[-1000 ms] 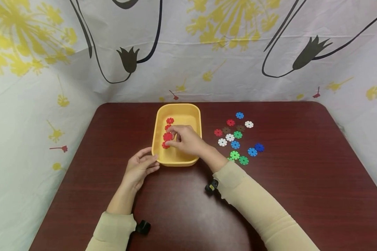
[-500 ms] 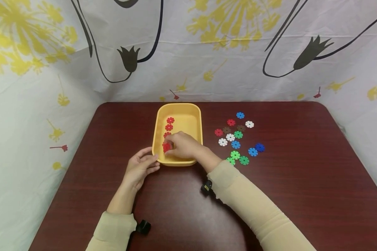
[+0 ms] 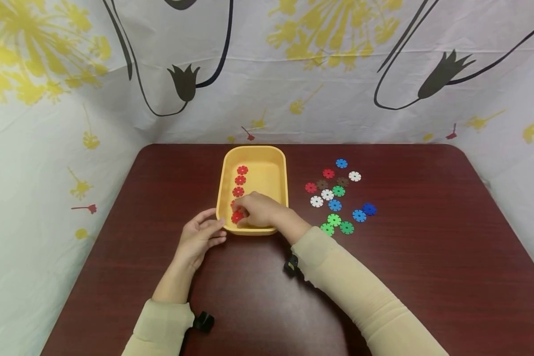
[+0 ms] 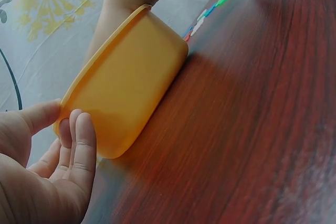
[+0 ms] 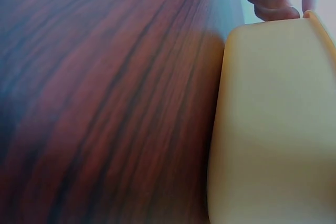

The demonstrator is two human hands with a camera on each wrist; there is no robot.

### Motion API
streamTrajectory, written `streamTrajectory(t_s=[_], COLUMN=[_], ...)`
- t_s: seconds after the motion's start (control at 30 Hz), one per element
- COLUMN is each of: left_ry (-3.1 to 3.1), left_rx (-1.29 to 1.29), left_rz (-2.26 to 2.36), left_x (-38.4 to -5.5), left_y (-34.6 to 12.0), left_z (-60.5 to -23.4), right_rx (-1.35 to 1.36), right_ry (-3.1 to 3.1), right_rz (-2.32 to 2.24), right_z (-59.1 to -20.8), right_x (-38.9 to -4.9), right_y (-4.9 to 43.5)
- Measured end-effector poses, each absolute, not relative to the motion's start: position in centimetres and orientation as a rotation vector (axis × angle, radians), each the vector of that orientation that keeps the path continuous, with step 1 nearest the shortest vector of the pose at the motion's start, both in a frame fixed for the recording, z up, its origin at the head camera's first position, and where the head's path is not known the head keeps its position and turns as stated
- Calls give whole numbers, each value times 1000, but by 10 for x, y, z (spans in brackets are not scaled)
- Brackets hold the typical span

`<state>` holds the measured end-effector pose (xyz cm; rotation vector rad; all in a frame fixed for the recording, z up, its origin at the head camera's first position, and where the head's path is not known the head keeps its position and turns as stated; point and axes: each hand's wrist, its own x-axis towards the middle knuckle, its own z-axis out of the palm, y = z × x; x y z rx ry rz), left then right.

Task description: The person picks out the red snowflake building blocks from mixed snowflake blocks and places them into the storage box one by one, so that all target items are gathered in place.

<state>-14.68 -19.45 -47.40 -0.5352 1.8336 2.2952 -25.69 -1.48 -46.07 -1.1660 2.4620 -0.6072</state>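
In the head view a yellow plastic tray (image 3: 284, 198) stands on the table. My left hand (image 3: 200, 241) grips its near left corner; the left wrist view shows the thumb at the rim and the fingers against the outer wall. My right hand (image 3: 260, 210) reaches into the tray over its right side. Thumb and forefinger pinch a red notched disc (image 3: 237, 217) low at the near left of the tray. Beyond it several red discs (image 3: 238, 192) lie in a row along the left side, one partly covered by the fingers. The right wrist view hides the right fingers behind the tray wall.
Right of the tray, loose notched discs lie scattered on the dark red table (image 3: 427, 247): red (image 3: 310, 188), white (image 3: 316, 201), brown (image 3: 342, 182), green (image 3: 346, 227) and blue (image 3: 369, 209). A patterned cloth (image 3: 267, 99) hangs behind the table.
My right hand has moved toward the near end of the tray with a red disc, uncovering the discs farther back in the row. The left hand stays at the tray corner.
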Motion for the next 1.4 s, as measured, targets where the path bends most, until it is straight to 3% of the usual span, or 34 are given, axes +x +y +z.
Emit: streamTrajectory(t_s=[0.63,0.97,1.4], left_ry=[1806,1801,1794], left_rx=[-533,-536,-541], left_rz=[2293,2302,2310], left_x=[-147,-144,-142], left_y=[-192,-193,-194], left_z=[-473,-474,-473], right_rx=[-1336,-1281,-1190], right_ry=[2602,2627,2739], right_rz=[-1153,-1504,-1620], right_z=[-450,-444,-438], right_x=[-254,-256,-266], right_y=[-4,24,65])
